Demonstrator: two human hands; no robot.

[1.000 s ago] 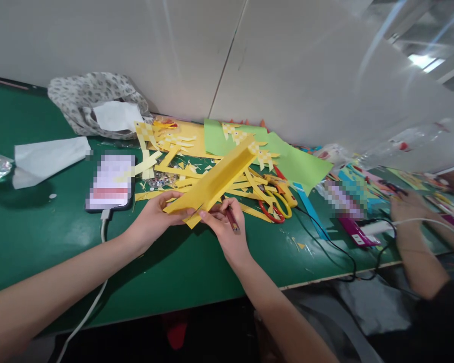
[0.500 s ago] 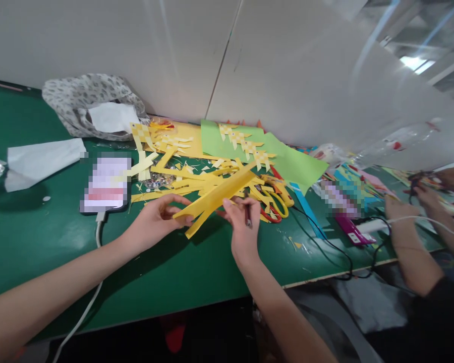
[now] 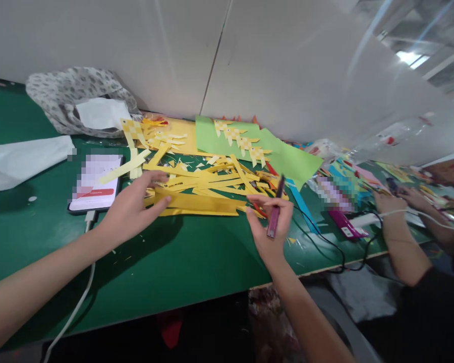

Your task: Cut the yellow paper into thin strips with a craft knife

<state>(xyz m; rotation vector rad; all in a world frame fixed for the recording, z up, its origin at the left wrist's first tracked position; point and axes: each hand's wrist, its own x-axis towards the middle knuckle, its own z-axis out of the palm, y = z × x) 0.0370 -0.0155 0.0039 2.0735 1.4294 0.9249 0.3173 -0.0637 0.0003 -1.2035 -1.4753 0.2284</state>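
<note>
Hands at work over a green surface (image 3: 196, 272): the left hand (image 3: 130, 209) lies open, fingers spread, its fingertips pressing one folded yellow sheet (image 3: 200, 204) flat near the front of a heap of yellow strips (image 3: 212, 176). The right hand (image 3: 270, 227) hovers just right of the sheet, grip closed on one dark red pen (image 3: 275, 214) held upright between thumb and fingers. One phone (image 3: 94, 182) rests left of the left hand, a white cable (image 3: 75, 307) trailing from it. Two green sheets (image 3: 287, 159) lie behind the heap, four small woven yellow pieces (image 3: 240, 141) on them. One patterned bag (image 3: 75, 98) sits by the wall. At far right, another person's two hands (image 3: 395, 201) work among coloured paper.
</note>
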